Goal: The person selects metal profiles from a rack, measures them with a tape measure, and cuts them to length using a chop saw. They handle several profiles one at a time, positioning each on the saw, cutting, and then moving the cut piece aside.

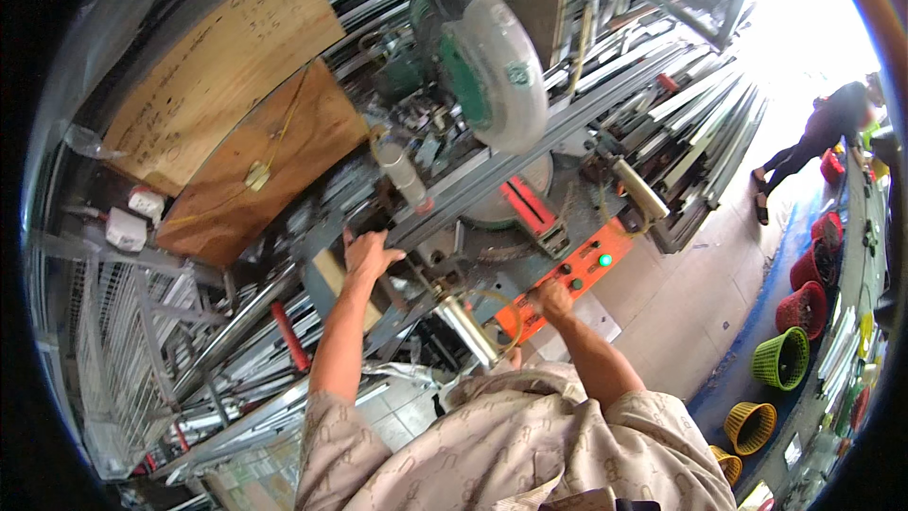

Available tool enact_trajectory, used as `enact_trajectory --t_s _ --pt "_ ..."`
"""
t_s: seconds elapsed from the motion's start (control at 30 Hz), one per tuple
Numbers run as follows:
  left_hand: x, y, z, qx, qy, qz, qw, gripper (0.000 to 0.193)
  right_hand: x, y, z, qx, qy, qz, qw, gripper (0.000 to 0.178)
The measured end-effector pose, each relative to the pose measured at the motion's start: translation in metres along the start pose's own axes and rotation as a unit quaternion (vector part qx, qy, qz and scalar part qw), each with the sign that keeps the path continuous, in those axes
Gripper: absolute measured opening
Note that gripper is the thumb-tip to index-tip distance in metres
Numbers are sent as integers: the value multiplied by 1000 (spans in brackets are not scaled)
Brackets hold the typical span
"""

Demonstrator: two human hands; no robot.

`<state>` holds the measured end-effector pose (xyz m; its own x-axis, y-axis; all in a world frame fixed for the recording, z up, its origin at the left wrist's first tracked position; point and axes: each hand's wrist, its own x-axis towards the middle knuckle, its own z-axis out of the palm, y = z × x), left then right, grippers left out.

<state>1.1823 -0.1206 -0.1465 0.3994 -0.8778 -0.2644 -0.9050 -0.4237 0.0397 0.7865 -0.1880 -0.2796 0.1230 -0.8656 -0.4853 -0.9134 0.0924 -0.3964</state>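
Observation:
A miter saw with a green and pale blade guard (511, 71) stands raised over its grey table. A long grey metal profile (492, 175) lies across that table, below the guard. My left hand (369, 257) rests at the profile's left end, thumb and fingers spread apart. My right hand (552, 301) is at the lower left part of the orange control panel (596, 255), by its black knobs and lit green button; its fingers are blurred and partly hidden. A red slotted insert (530, 205) sits in front of the profile, and a metal air cylinder (465, 329) lies between my arms.
Stacked metal profiles (705, 128) fill the back right. Wooden boards (260, 166) lean at the left beside a wire mesh cart (118, 350). Along the right stand coloured baskets (781, 360) near a long workbench (823, 397). Another person (818, 132) bends over at the far right.

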Motion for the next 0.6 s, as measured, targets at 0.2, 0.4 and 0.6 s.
enact_trajectory --t_s 0.2,0.4,0.6 --pt "4 -5 9 -4 23 1 1000 63 -7 -6 -3 -9 -15 16 1000 44" --pt "2 -3 4 20 -5 1 1000 74 -14 2 -18 29 -20 25 999 44" --pt "4 1 6 -31 2 3 1000 76 -1 60 -34 19 170 8 985 38"
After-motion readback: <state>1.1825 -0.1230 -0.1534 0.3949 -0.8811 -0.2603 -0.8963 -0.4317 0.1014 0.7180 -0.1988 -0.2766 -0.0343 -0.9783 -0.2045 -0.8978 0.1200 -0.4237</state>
